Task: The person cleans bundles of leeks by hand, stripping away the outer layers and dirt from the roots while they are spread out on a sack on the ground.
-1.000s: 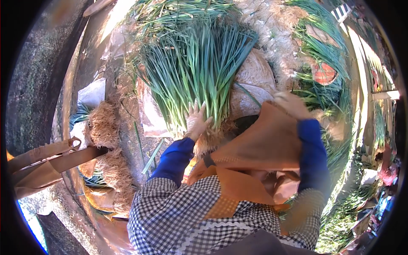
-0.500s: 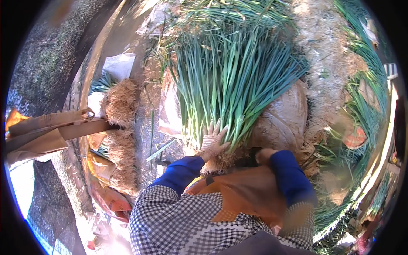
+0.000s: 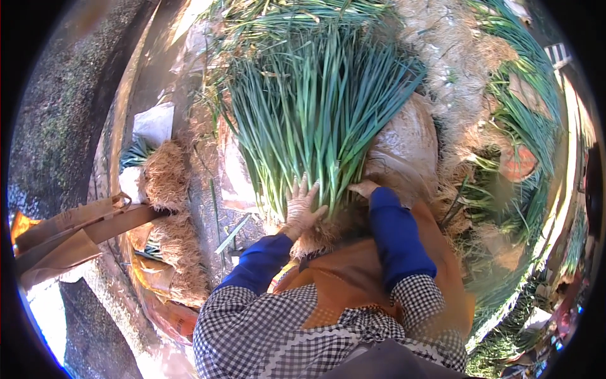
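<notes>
A broad fan of green onions (image 3: pixel 315 120) lies before me, leaves pointing away and pale stems with brown roots (image 3: pixel 315 240) toward my apron. My left hand (image 3: pixel 303 210), in a pale glove, rests on the lower stems with its fingers spread; it is open. At the right edge of the stems is my right hand (image 3: pixel 363 188), its fingers stretched leftward against the outermost stalks and partly hidden by the sleeve. I see nothing held in it. Under the onions' right side bulges a pale, dirt-stained sack (image 3: pixel 404 148).
To the left, rooted bundles (image 3: pixel 167 177) are stacked beside a brown strap-like piece (image 3: pixel 95 215). More onions (image 3: pixel 303 16) lie beyond the fan. A long row of roots (image 3: pixel 435 69) and further green onions (image 3: pixel 530 82) run along the right. A loose leaf (image 3: pixel 232 234) lies near my left forearm.
My right hand has moved forward and left from beside the roots to the right edge of the stems. My left hand stays on the onions. The whole view has shifted slightly.
</notes>
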### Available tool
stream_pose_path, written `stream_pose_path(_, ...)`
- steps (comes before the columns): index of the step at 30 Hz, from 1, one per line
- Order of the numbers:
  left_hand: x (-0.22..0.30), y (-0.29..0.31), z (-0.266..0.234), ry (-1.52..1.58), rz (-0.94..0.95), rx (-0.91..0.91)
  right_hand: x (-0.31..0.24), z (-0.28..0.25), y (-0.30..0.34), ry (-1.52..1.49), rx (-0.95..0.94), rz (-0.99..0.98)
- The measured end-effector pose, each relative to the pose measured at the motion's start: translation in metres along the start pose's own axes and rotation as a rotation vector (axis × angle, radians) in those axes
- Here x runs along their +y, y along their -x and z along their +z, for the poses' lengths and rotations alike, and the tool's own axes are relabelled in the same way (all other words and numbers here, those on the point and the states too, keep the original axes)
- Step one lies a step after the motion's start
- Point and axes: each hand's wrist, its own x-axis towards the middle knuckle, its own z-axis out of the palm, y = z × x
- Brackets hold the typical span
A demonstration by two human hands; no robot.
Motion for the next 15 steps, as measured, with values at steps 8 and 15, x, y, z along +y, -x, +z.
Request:
stream_pose_path(8, -0.02, 0.003, -0.048, 0.428, 0.048, 0.185, 0.03, -0.072, 0.049, -0.35, -0.136, 0.144)
stream_pose_path(15, -0.161, 0.015, -0.029, 0.65, -0.078, 0.684, 0.009, -0.085, 0.064, -0.215, -0.109, 0.082)
